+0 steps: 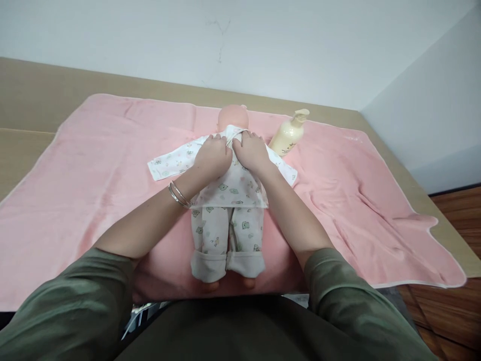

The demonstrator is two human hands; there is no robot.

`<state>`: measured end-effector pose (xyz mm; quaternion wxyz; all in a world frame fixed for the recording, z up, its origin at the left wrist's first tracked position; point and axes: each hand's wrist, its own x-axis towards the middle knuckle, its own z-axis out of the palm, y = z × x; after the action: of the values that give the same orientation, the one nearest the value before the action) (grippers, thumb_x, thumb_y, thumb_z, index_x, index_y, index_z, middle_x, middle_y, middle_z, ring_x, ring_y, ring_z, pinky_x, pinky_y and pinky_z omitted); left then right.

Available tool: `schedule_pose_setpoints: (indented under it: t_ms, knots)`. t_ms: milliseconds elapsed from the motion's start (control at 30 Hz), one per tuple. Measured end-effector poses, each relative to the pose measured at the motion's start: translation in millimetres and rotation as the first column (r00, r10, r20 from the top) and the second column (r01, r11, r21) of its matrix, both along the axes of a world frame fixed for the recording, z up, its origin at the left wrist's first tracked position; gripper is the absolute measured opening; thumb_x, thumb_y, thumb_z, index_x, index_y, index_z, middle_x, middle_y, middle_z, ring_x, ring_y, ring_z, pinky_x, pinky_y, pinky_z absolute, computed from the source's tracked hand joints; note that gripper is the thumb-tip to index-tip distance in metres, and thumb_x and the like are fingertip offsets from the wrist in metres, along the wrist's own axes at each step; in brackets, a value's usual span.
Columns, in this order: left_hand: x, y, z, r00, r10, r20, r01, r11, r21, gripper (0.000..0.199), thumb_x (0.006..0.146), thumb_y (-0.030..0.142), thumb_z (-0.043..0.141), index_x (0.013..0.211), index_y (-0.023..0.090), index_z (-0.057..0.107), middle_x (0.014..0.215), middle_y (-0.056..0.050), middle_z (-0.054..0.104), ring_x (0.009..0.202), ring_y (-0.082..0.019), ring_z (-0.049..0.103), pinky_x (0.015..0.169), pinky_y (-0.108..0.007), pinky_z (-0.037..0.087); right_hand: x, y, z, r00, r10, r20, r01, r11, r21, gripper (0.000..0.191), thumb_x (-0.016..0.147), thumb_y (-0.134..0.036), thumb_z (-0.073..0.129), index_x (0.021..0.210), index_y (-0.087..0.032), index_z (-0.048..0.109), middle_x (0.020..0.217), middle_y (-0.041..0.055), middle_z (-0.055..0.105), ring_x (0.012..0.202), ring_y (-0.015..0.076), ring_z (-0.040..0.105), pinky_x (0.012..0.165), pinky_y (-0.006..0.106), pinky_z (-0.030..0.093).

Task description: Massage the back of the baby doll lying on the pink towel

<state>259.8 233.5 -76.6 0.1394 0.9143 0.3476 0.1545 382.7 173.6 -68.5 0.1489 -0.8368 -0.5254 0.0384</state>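
Observation:
A baby doll (233, 116) lies on a pink blanket (124, 150), its head away from me and its feet toward me. It wears a white patterned top (235, 193) with both sleeves spread sideways, and white patterned pants (246, 230) with folded cuffs. My left hand (213, 155) is closed on the top's chest, just left of the collar. Beside it, my right hand (251, 150) is closed on the fabric right of the collar. The thumbs nearly meet at the middle. My fingertips are partly hidden by the backs of the hands.
A cream pump bottle (288, 136) leans on the blanket, right of the doll's head. The wooden table (30, 85) shows beyond the blanket, against a white wall (150, 40). Blanket wrinkles run at the right, and the table's near edge is close to my body.

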Motion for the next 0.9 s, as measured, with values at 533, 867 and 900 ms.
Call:
schedule_pose_setpoints:
  t_ms: [533,867,900]
  knots:
    - [4,28,-19.6,0.992,0.007,0.128,-0.004,1.000,-0.028,0.043,0.102,0.026,0.034,0.125,0.013,0.068,0.129,-0.022,0.073,0.127,-0.037,0.065,0.118,-0.054,0.048,-20,-12,6.8,0.983,0.094,0.155,-0.085,0.994,-0.064,0.043,0.107,-0.019,0.033,0.125,-0.003,0.069,0.133,0.0279,0.071,0.129,0.0402,0.067,0.113,0.052,0.051]
    - [-4,-11,-5.3,1.000,-0.013,-0.006,0.013,0.995,0.096,0.041,0.100,0.020,0.038,0.121,0.009,0.072,0.124,-0.026,0.073,0.126,-0.040,0.066,0.114,-0.056,0.052,-1,1,-4.4,1.000,0.024,0.000,-0.024,0.998,0.053,0.055,0.107,-0.027,0.033,0.148,0.002,0.054,0.160,0.0272,0.057,0.151,0.0386,0.053,0.130,0.056,0.037]
    - [-4,-5,-5.3,1.000,-0.026,0.002,0.026,0.996,0.082,0.040,0.098,0.018,0.038,0.117,0.012,0.073,0.122,-0.024,0.074,0.125,-0.039,0.067,0.114,-0.055,0.052,-4,-1,-2.8,1.000,0.019,0.020,-0.020,0.999,0.037,0.055,0.108,-0.027,0.032,0.149,0.002,0.054,0.159,0.0277,0.057,0.150,0.0394,0.053,0.130,0.057,0.037]
